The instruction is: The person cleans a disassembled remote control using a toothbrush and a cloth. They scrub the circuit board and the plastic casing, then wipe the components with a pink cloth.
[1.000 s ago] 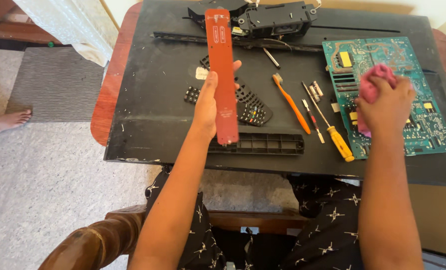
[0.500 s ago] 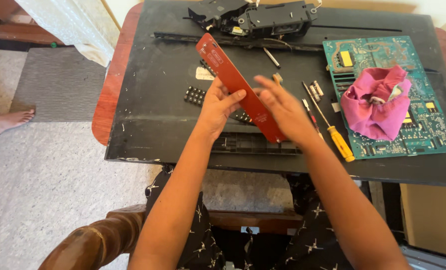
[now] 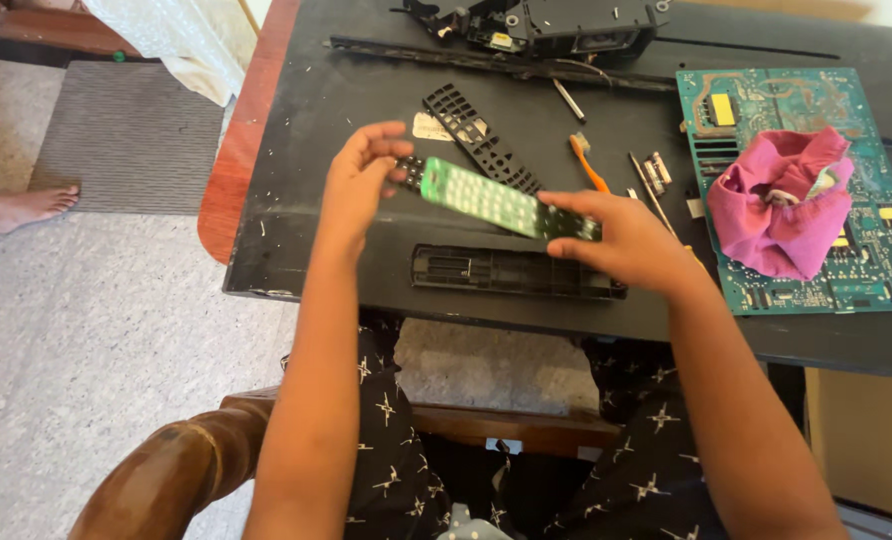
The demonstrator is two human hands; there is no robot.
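Fingers of both hands, left and right, pinch the ends of a long green circuit strip, holding it level above the dark surface, apparently to inspect it, the empty black casing just below.

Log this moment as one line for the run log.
both hands hold long green circuit strip | left hand | right hand | pink cloth on big board

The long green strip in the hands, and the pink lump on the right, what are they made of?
The green strip, held at its ends by the left hand and right hand, looks like a thin, stiff circuit board: flat, with rows of pale pads, though blurred. The pink lump looks like soft cloth, crumpled into folds, matte. It lies on a large green circuit board.
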